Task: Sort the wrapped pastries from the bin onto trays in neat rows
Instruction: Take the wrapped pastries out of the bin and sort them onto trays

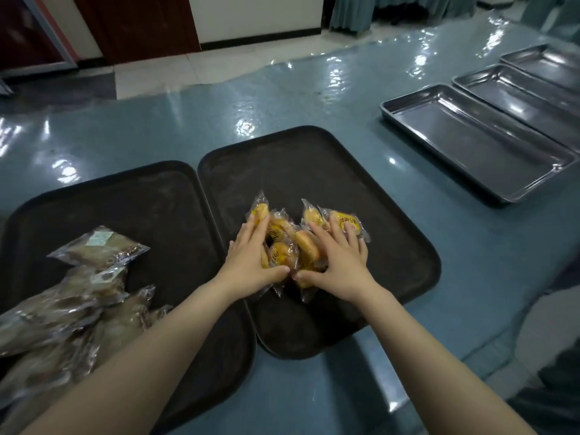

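Step in hand, as judged: a heap of yellow wrapped pastries (293,243) is being spread out on the right dark tray (329,171). The heap sits in the near-middle of that tray, loosely piled, some packets overlapping. The left hand (251,257) is laid on the heap's left side, fingers nearly straight and together, thumb angled toward the centre; nothing is gripped. The right hand (340,262) is laid on the right side, fingers splayed flat over the packets, thumb tip just beside the left thumb; nothing is pinched either.

To do this well, packets are best slid apart singly under flat fingers, not lifted in a bunch, and started at one tray edge so that a row can be built outward.

Orientation: no common axis is kept. The far-left packet points far with its crimped end up; the far-right packet (345,222) lies with its long axis running left-far to right-near. Others are too overlapped to tell.

Brown wrapped pastries (81,287) are piled on the left dark tray (150,202). Steel trays (477,142) stand far right on the blue table (314,98)
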`<state>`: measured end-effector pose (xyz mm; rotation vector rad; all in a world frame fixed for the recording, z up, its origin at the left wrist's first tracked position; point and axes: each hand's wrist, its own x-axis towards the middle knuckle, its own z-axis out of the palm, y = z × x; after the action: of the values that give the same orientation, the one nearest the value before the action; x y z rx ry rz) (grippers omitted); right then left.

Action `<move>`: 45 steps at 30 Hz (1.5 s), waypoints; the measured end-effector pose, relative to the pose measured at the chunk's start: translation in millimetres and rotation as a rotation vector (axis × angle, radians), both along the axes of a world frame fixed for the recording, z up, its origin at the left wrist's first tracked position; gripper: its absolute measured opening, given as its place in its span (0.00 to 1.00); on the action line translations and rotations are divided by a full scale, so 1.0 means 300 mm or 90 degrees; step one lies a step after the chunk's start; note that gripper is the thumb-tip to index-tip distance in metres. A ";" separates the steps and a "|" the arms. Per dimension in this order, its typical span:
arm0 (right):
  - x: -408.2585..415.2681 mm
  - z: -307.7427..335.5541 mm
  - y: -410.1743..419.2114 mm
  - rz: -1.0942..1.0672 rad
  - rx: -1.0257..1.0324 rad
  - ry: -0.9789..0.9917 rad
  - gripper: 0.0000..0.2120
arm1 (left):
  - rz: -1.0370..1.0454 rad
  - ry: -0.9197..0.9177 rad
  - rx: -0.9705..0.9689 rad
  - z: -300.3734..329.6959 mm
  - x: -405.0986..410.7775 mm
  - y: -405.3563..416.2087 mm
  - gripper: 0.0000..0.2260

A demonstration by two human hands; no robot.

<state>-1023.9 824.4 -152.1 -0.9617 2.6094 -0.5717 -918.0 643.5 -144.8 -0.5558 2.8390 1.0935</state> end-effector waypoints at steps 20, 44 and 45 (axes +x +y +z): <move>1.162 0.388 -0.612 0.128 -0.369 -0.254 0.18 | 0.157 0.191 0.194 0.428 1.354 -0.450 0.26; 2.104 0.755 -1.618 0.485 -0.440 -0.317 0.15 | 0.468 0.413 -0.050 0.815 2.555 -1.328 0.19; 2.153 0.757 -1.658 0.481 -0.443 -0.301 0.14 | 0.462 0.404 -0.053 0.810 2.605 -1.374 0.19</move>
<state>-377.9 326.9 75.1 -1.6339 1.4602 -1.3032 -136.3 231.2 98.0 -1.5922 3.2982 1.4514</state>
